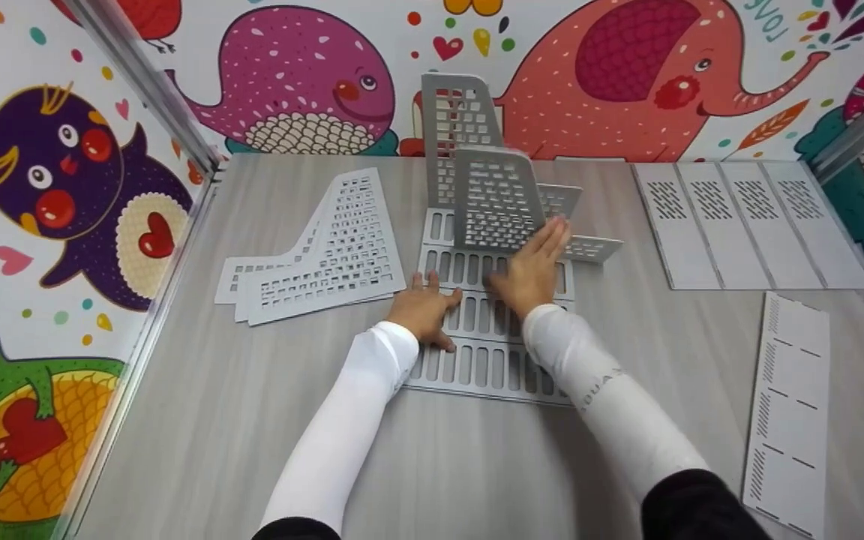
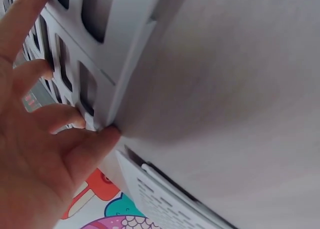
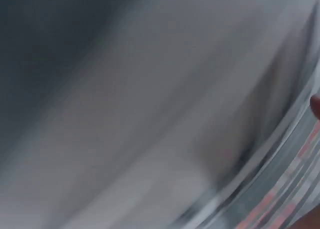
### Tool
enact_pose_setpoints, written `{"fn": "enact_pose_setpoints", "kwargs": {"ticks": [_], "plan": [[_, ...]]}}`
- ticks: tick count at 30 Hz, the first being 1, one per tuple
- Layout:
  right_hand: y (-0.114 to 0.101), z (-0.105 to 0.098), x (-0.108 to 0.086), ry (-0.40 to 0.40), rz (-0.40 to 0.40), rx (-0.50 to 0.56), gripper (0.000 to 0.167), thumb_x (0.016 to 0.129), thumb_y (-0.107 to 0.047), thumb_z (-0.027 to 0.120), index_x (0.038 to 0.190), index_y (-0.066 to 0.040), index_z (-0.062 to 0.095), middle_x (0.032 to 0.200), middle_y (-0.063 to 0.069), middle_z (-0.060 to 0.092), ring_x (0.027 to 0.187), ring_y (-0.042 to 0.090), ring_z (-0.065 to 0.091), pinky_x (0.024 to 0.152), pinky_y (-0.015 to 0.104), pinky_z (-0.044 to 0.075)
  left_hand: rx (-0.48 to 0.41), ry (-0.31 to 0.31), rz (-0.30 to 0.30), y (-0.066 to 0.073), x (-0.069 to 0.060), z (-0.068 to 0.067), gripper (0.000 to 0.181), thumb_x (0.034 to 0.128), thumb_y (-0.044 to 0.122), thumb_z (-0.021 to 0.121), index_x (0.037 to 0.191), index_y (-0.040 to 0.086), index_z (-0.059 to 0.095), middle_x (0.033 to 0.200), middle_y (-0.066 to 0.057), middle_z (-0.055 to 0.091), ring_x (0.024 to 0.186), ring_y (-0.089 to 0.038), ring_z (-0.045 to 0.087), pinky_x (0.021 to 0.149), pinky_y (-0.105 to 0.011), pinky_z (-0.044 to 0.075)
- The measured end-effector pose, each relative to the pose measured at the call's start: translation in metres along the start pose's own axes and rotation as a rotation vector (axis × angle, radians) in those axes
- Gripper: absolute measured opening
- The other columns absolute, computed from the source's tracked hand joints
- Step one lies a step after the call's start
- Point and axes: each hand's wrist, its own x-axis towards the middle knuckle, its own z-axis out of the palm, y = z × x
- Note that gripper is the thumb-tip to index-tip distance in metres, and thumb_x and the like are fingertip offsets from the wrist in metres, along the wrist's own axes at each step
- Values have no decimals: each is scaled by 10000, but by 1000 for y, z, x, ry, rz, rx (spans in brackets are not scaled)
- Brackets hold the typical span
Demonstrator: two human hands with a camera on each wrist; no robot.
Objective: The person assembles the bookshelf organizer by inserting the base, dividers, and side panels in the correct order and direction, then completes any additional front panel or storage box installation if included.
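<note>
A grey slotted base panel (image 1: 484, 341) lies flat on the table, and two perforated upright panels stand at its far end, the nearer one (image 1: 498, 199) beside my right hand (image 1: 533, 274). The right fingers are extended at that panel's lower right edge; whether they press it cannot be told. My left hand (image 1: 423, 309) rests spread on the base's left side. In the left wrist view the left hand (image 2: 45, 134) touches the slotted panel (image 2: 107, 64) with its fingertips at the edge. The right wrist view is blurred, with only bits of the right hand at its right edge.
Perforated L-shaped panels (image 1: 327, 262) lie stacked at the left. Several flat panels (image 1: 758, 240) lie side by side at the far right, with a long slotted panel (image 1: 792, 412) nearer. A patterned wall (image 1: 297, 67) stands behind the table (image 1: 252, 405).
</note>
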Motion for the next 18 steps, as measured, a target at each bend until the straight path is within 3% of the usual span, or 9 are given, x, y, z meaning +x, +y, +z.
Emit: {"fn": "enact_pose_setpoints", "kwargs": {"ticks": [2,4,8,13,18], "plan": [[-12,7,-1,43,12,47,1307,657,-333,830,1469,82,-106,1556,308,-60,1462,438,-67,1173,472,240,-1,10,18,2,2,2,950,656,503,805,1467,297,354,1531,-291,217,1402,-516,206,1032,-562,412],[-19,10,-3,65,-9,18,1279,655,-274,832,1472,81,-86,1559,299,-25,1466,428,-34,1164,478,256,-2,20,31,4,4,4,948,654,506,806,1464,295,360,1526,-297,232,1396,-522,220,1026,-568,414],[-32,14,-6,9,-69,-11,1240,681,-232,808,1470,84,-95,1563,289,-57,1467,425,-52,1179,476,224,14,23,11,5,4,5,952,637,516,813,1456,304,375,1524,-285,248,1392,-519,235,1012,-567,427],[-51,19,-4,21,-18,27,1253,676,-261,812,1465,95,-94,1558,298,-82,1460,442,-79,1154,450,291,19,24,10,0,4,1,922,624,495,831,1428,290,430,1518,-297,252,1382,-534,243,994,-588,431],[-59,21,-2,-47,-19,64,1306,666,-308,824,1458,90,-135,1549,302,-143,1448,454,-131,1161,435,280,28,8,-19,-3,2,2,904,622,498,833,1416,319,440,1526,-283,249,1386,-529,243,999,-578,431]]}}
